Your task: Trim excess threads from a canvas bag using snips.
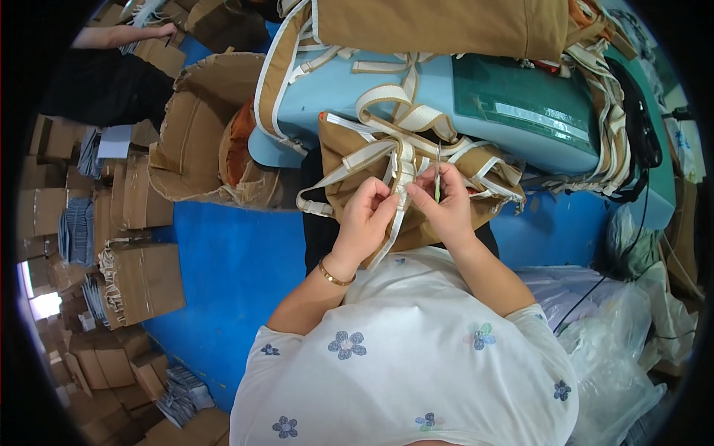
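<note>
Blue floor (201, 297) spreads beneath a workroom, seen from my head camera, with stacked cardboard boxes (152, 279) along the left and clear plastic bags (610, 349) at the lower right. Beyond my lap stands a pale blue bench (349, 82) with a green panel (520, 82) set into it; a co-worker's arm (123, 36) shows at the upper left. Tan cloth (341, 152), trimmed with webbing, lies across my lap, in front of the bench. Key relation: a white strap (403, 165) rises from this cloth between my two hands, its long axis running away from my body, the near end slanting slightly to the left. Both hands meet it at about the same level, so neither is clearly nearer. My left hand (364, 219) pinches the strap from its left side, thumb against fingers with no visible gap. My right hand (450, 212) comes to the strap's right side with thumb and forefinger together at its edge, while the palm grips what appear to be small snips (438, 178), points directed away from me. Whether the blades are parted, I cannot tell.
</note>
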### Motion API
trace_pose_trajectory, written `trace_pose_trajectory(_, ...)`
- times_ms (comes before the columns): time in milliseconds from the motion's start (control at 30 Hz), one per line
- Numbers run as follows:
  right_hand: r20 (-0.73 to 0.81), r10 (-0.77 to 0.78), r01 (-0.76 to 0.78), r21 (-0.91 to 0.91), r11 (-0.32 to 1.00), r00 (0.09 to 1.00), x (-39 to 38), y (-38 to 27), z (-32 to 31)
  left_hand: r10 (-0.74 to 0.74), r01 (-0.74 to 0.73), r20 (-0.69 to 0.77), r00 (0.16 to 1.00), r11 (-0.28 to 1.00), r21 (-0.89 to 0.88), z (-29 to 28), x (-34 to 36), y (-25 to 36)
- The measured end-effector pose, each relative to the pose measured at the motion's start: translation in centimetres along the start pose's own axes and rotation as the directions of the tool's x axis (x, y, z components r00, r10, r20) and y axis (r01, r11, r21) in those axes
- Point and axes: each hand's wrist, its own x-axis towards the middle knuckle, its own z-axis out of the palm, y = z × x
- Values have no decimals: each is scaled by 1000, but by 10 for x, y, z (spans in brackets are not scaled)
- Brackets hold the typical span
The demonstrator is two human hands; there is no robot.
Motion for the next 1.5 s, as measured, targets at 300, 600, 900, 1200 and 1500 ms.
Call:
trace_pose_trajectory(300, -15, 2, -2, 33, 999, 1000, 2, 8, 0, -111, 103, -52, 992, 985, -135, -3, 2, -5)
trace_pose_trajectory(600, 40, -82, 91, -368, 925, 996, 3, -8, -15, -12, 27, 80, 997, 982, -187, 1, 2, -9)
trace_pose_trajectory(900, 295, -255, 388, -751, 534, 921, -14, -19, -20, 86, -91, -35, 996, 976, -200, 2, 2, -11)
trace_pose_trajectory(1200, 310, -289, 420, -748, 514, 906, -18, -22, -24, 77, -79, -17, 997, 974, -214, 6, 0, -6)
trace_pose_trajectory(1500, 241, -279, 361, -742, 565, 930, -8, -18, -16, 62, -70, -41, 997, 969, -236, 2, 7, 3)
